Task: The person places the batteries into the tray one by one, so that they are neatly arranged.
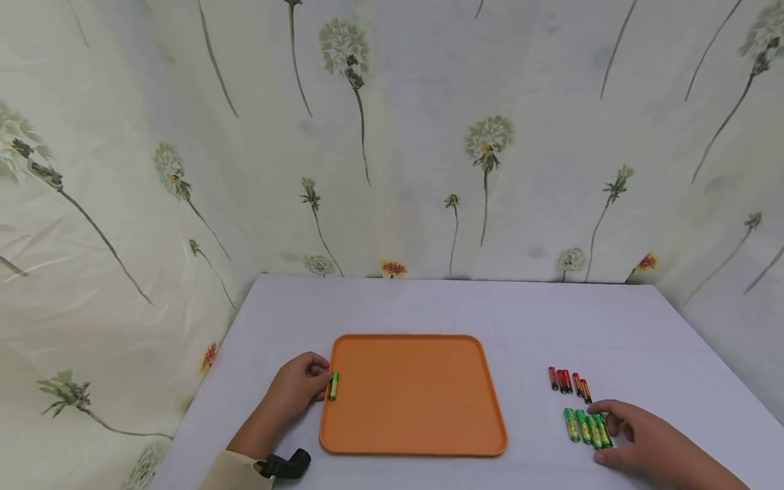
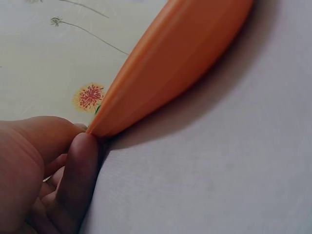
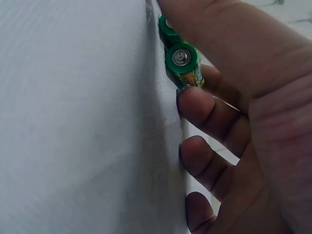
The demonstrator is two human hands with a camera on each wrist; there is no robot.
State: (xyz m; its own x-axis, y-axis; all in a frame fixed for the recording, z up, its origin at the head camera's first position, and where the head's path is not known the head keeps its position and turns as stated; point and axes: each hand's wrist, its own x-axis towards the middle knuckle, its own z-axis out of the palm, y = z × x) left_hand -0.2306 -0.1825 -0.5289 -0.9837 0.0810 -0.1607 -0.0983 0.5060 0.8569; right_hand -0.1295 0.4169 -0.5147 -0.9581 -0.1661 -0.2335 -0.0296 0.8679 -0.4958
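In the head view, an orange tray (image 1: pixel 416 395) lies on the white table. My left hand (image 1: pixel 298 382) pinches its left rim between thumb and finger, as the left wrist view shows. A green battery (image 1: pixel 333 385) lies just inside that rim, beside the fingertips. To the right of the tray stands a side-by-side row of several green batteries (image 1: pixel 572 425). My right hand (image 1: pixel 640 435) curls around the right end of this row, index finger at the far ends and thumb at the near ends. Up close, the end battery (image 3: pixel 183 58) sits between thumb and fingers.
Several red-and-black batteries (image 1: pixel 564 381) lie behind the green row. A black strap-like device (image 1: pixel 286 465) sits at the left wrist. A flower-printed curtain (image 1: pixel 416 136) encloses the white table (image 1: pixel 429 306) at the back and sides.
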